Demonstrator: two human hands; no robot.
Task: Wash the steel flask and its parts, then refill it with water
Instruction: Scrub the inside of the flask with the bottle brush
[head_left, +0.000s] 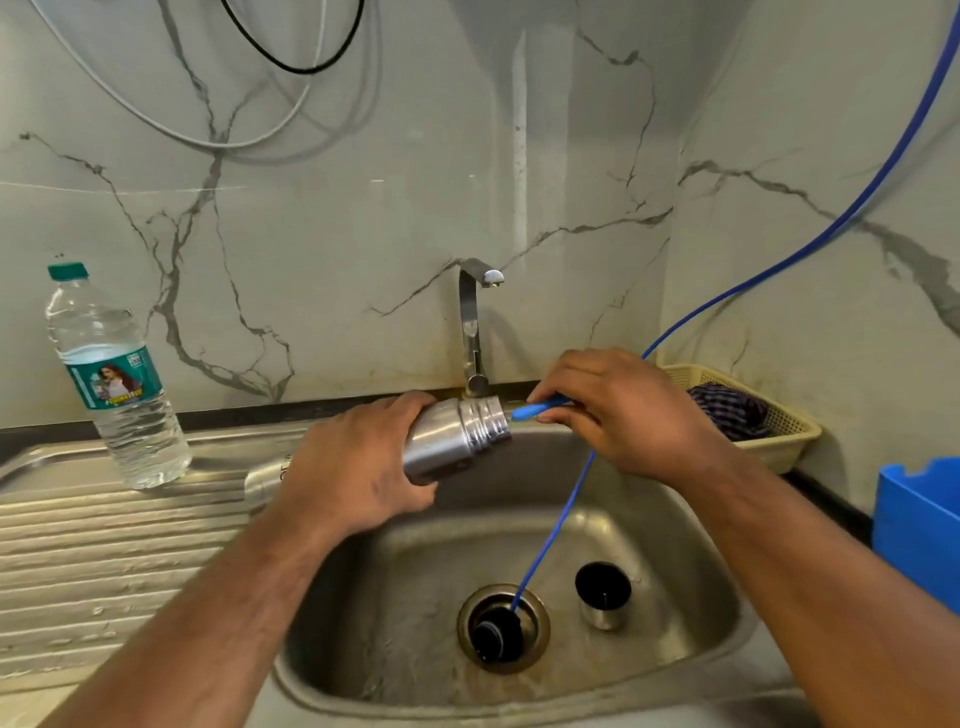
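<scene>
At frame centre, above the sink (675, 519), the left hand (358, 467) grips the tilted steel flask (457, 436); the right hand (618, 410) pinches a blue brush handle (535, 409) at its mouth. Flask cup (602, 597) stands in the basin.

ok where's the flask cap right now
In the head view, the steel cap sits mouth-up on the sink floor, right of the drain, below the right hand.
</scene>
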